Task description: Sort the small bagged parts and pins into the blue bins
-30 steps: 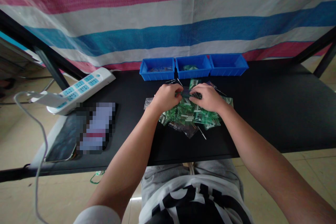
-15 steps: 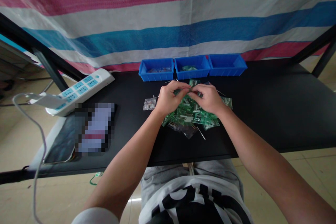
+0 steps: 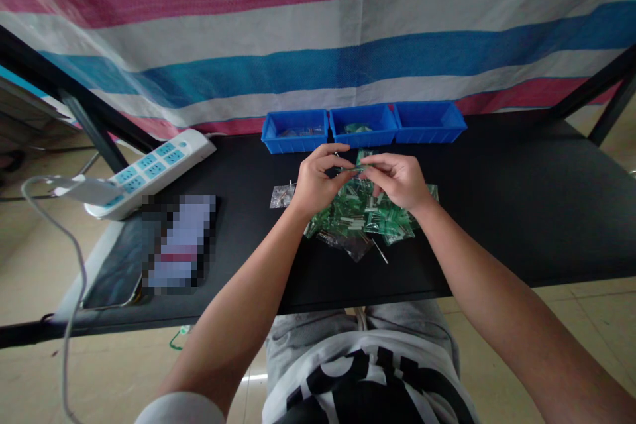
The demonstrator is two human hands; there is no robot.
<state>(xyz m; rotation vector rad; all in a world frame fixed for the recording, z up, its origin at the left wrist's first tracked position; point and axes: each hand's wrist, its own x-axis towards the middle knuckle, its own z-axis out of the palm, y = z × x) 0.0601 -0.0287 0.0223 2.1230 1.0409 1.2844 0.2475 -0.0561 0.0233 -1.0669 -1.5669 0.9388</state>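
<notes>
My left hand (image 3: 317, 179) and my right hand (image 3: 397, 179) meet above a heap of small green packets (image 3: 365, 215) on the black table (image 3: 497, 212). Both hands pinch one small clear packet (image 3: 354, 171) between their fingertips, lifted a little off the heap. Thin metal pins stick out from the heap's near side. A separate small clear packet (image 3: 282, 195) lies on the table just left of my left wrist.
Three blue bins (image 3: 365, 124) stand in a row behind the heap; the left and middle ones hold a few small items. A white power strip (image 3: 149, 172) with a cable lies at the left, with a phone (image 3: 119, 265) and a blurred item near it. A striped tarp hangs behind.
Both hands have risen from the heap, lifting one small packet between their fingertips. The fingers have opened from pressed-down fists into pinches.
</notes>
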